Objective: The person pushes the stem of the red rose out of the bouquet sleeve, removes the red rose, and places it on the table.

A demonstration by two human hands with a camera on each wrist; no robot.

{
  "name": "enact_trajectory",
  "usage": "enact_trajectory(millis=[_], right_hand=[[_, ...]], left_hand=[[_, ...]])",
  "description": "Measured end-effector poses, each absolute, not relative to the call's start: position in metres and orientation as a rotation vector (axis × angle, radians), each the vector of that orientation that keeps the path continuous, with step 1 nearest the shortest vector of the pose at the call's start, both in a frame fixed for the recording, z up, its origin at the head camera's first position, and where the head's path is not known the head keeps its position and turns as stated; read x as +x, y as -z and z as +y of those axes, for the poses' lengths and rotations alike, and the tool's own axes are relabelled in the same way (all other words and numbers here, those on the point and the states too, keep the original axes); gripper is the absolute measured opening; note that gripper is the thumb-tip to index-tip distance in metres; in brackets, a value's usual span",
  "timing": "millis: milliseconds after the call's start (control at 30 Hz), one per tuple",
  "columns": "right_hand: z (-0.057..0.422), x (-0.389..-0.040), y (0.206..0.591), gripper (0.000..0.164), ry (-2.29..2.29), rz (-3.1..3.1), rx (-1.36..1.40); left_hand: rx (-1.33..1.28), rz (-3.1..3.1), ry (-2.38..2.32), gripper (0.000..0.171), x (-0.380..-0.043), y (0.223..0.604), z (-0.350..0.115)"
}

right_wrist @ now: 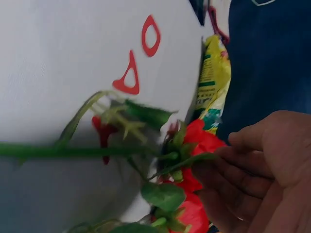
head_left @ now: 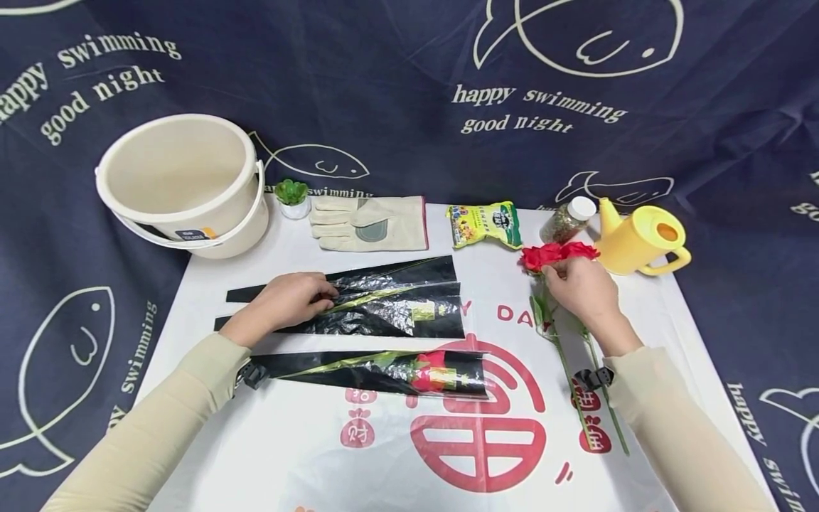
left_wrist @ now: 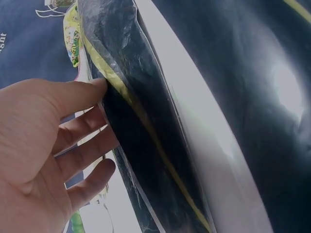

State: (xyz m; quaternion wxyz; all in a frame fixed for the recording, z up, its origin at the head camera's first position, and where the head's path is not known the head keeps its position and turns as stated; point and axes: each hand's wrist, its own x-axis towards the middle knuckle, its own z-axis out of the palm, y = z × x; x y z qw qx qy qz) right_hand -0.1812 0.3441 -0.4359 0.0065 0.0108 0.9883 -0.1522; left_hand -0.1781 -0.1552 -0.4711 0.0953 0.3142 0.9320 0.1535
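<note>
So the left hand (head_left: pixel 289 300) has thumb and fingers pinched on the edge of a gold-striped black flower wrapper, pretty narrow. It's one of the back two, the rear wrapper (head_left: pixel 390 273) or the middle wrapper (head_left: pixel 377 321), but honestly I can't tell which. Front wrapper (head_left: pixel 365 377) lies just nearer the person, with a wrapped rose (head_left: pixel 421 371) showing through near its wide end.

Right hand (head_left: pixel 584 290) is over at the loose red roses (head_left: pixel 540 256), fingers bent against the petals. Can't tell if it's actually gripping. Those roses are on the right of the white tablecloth (head_left: pixel 269 448), stems (head_left: pixel 578 398) running back toward the person.

Along the back, left to right: cream bucket (head_left: pixel 246 231), little potted succulent (head_left: pixel 292 199), work glove (head_left: pixel 397 222), yellow snack packet (head_left: pixel 486 224), white-lidded jar (head_left: pixel 566 220), and a yellow watering can (head_left: pixel 630 245) right beside the jar. Navy fish-print fabric (head_left: pixel 384 78) hangs behind everything.
</note>
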Motion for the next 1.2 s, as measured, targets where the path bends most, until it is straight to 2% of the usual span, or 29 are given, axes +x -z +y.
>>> enact_trajectory(millis=[200,467,633,767,933,1200], right_hand=[[0.328,-0.174,0.430,0.036,0.553,3.129,-0.077],[0.279,-0.143,0.430,0.025,0.895,2.964,-0.605],[0.237,-0.107,0.437,0.037,0.846,2.827,-1.018],[0.211,-0.084,0.446,0.052,0.730,2.781,-1.210],[0.196,-0.072,0.459,0.064,0.575,2.749,-1.270],[0.195,-0.070,0.472,0.060,0.487,2.746,-1.230]], left_hand=[[0.952,2.826,-0.470,0.025,-0.177,0.472,-0.154],[1.042,2.809,-0.632,0.033,-0.146,0.466,-0.137],[1.175,2.764,-0.668,0.054,-0.117,0.470,-0.121],[1.241,2.733,-0.595,0.068,-0.101,0.475,-0.112],[1.273,2.686,-0.471,0.070,-0.089,0.481,-0.107],[1.310,2.722,-0.418,0.065,-0.085,0.487,-0.107]])
